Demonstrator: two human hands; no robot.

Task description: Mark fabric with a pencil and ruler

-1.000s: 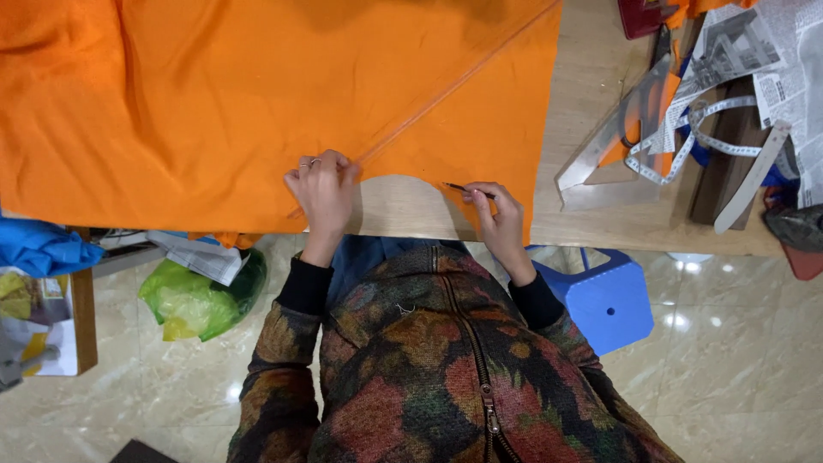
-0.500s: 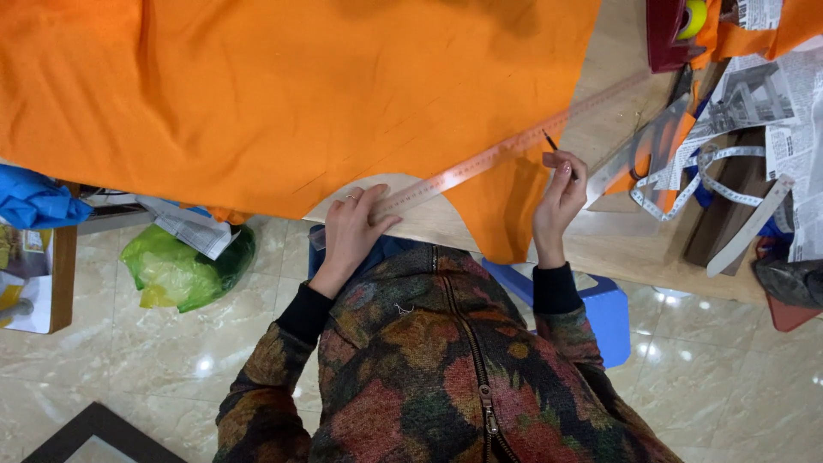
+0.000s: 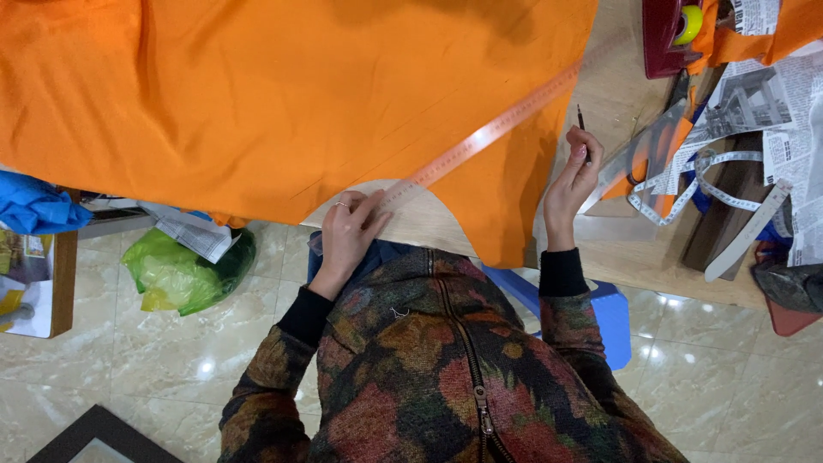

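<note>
A large orange cloth (image 3: 283, 103) covers most of the wooden table (image 3: 617, 249). A long ruler (image 3: 480, 141) lies slantwise across the cloth, from near the table's front edge up to the right. My left hand (image 3: 350, 231) presses flat on the ruler's near end, a ring on one finger. My right hand (image 3: 573, 176) is at the cloth's right edge and holds a thin dark pencil (image 3: 582, 124) upright between its fingers, just off the ruler.
A tape measure (image 3: 686, 184), scissors (image 3: 651, 146), newspaper pattern pieces (image 3: 754, 94) and a dark red object (image 3: 664, 39) lie at the right. A blue stool (image 3: 613, 317) stands under me. A green bag (image 3: 184, 270) sits on the tiled floor at left.
The ruler has swung and slid to the right across the cloth. My right hand with the pencil moved up and right to the cloth's edge; my left hand followed the ruler's near end.
</note>
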